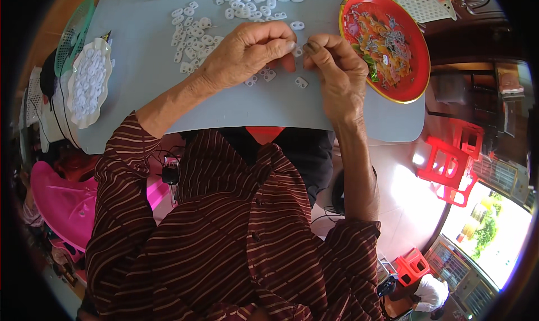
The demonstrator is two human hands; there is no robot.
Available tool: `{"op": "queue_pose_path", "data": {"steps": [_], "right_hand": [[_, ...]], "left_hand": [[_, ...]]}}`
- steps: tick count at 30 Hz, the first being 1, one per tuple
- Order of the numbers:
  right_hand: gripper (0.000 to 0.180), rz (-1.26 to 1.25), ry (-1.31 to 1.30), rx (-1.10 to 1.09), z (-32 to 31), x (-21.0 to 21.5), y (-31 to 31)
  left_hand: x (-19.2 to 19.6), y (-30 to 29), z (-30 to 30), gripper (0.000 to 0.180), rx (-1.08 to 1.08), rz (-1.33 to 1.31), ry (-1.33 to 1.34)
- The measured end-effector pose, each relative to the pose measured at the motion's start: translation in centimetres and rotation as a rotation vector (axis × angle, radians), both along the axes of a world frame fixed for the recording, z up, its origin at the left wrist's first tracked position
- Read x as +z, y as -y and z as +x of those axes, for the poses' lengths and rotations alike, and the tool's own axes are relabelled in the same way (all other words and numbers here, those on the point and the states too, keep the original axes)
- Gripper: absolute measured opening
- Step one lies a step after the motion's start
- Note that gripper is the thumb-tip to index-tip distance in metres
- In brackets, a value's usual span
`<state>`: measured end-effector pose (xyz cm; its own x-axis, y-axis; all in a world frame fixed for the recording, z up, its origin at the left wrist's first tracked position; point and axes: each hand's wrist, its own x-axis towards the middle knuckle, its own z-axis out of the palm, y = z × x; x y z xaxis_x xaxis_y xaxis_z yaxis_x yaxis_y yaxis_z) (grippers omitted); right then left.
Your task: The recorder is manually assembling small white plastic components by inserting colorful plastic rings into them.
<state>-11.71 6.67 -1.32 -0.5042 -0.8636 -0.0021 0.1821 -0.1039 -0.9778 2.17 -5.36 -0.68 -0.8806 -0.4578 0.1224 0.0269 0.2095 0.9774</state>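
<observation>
While bent over a pale grey-blue table (236, 105), seen from above: left hand (247, 54) and right hand (336, 68) brought together at the middle of the tabletop, fingertips nearly touching. Pinched between left thumb and forefinger, a small white plastic piece (297, 51) (mostly hidden by the fingers, so shape hard to tell); right fingertips closed against the same piece from the other side. Whether the right hand bears any of its weight, impossible to tell.

Scattered across the table beyond and beneath the hands, loose white plastic pieces (247, 3) of the same kind, flat with two holes each, one lying alone (301, 82) just below the fingertips. Off to the right, near the right hand, a round red tray (410, 51) with a yellow rim, heaped with small grey metal parts and a few coloured scraps. At the left edge of the table, a white scalloped dish (104, 54) filled with more white pieces, with a green mesh basket (76, 26) just behind it. Below the table, striped brown sleeves, a pink plastic chair (62, 200) on the left, red stools (452, 166) on the tiled floor at right.
</observation>
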Motion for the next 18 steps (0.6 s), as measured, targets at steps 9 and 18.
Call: {"op": "queue_pose_path", "data": {"steps": [9, 18], "right_hand": [[0.017, -0.098, -0.035, 0.037, 0.35, 0.02, 0.2], [0.018, -0.075, -0.091, 0.028, 0.56, -0.16, 0.15]], "left_hand": [[0.74, -0.17, 0.3, 0.019, -0.007, -0.027, 0.077], [0.81, -0.41, 0.42, 0.015, -0.004, -0.049, 0.111]]}}
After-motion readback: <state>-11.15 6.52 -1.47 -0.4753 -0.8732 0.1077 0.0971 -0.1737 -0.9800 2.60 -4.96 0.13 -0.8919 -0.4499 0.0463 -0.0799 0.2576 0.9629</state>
